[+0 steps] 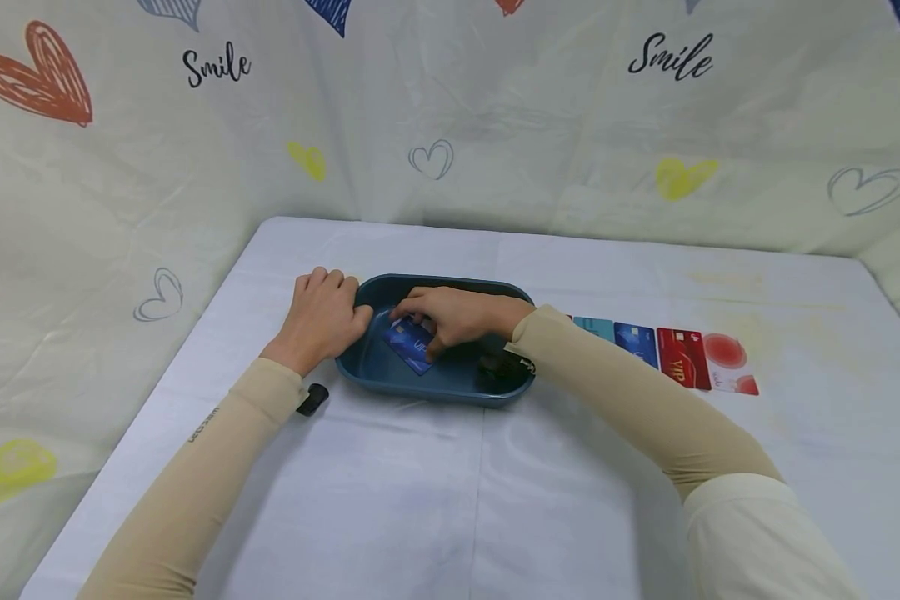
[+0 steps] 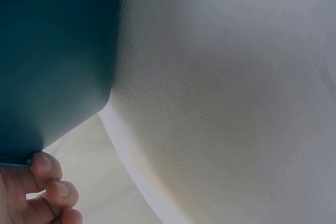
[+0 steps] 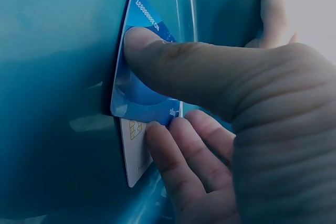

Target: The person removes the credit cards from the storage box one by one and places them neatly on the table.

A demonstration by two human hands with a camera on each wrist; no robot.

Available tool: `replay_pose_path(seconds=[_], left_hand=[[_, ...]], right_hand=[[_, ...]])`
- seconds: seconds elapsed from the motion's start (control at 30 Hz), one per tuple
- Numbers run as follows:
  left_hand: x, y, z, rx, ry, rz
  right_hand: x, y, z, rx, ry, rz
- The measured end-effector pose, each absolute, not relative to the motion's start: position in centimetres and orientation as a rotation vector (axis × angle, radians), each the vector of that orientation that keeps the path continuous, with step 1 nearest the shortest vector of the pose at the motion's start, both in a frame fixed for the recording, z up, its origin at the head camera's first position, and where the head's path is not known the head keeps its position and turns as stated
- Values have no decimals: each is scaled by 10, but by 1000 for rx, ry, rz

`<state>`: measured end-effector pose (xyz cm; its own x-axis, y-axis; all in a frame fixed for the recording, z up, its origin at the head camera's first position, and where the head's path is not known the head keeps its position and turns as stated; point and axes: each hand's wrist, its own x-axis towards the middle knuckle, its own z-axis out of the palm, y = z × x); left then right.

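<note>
A dark teal plastic basin [image 1: 427, 395] sits on the table. My left hand [image 1: 318, 321] grips its left end; in the left wrist view, curled fingers [image 2: 47, 169] meet the rim. Inside the basin, my right hand [image 1: 457, 315] is at a blue bank card [image 1: 405, 343]. In the right wrist view, the thumb [image 3: 173, 69] lies on the blue card and the other fingers bend at its opposite edge, pinching it. Partly under it lies a whitish card [image 3: 135, 156] with a gold chip. Whether the fingers also hold that card is unclear.
Right of the basin lies a row of cards: a teal card [image 1: 594, 328], a blue card [image 1: 636, 342], a red VIP card [image 1: 682, 357] and a white card with red circles [image 1: 726, 353]. My right forearm covers part of the row. A patterned curtain [image 1: 495, 125] hangs behind the table.
</note>
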<state>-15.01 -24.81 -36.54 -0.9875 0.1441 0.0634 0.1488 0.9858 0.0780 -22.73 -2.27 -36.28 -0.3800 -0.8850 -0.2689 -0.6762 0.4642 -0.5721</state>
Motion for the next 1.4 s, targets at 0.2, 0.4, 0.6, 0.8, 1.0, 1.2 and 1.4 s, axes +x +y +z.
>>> replay_pose_path(seconds=[0.2, 0.4, 0.6, 0.8, 1.0, 1.2, 1.4], left_hand=[[-150, -249, -364, -231, -3066, -139], [-149, -249, -363, -229, -3068, -141], [-148, -249, -365, -218, -3070, -163], [-149, -248, -366, -223, -3064, -165], [-150, -248, -367, -222, -3057, -171], [-149, -248, -367, -212, -3072, -169], [-149, -248, -365, -214, -3072, -179]], right_hand=[[-227, -22, -361, -1325, 2161, -448], [-228, -23, -361, -1331, 2141, -443], [-227, -23, -363, -1320, 2135, -433], [-226, -23, -364, -1307, 2143, -464], [-226, -22, -364, -1363, 2167, -503], [-225, -22, -365, -1347, 2167, -535], [-226, -22, -364, -1313, 2147, -577]])
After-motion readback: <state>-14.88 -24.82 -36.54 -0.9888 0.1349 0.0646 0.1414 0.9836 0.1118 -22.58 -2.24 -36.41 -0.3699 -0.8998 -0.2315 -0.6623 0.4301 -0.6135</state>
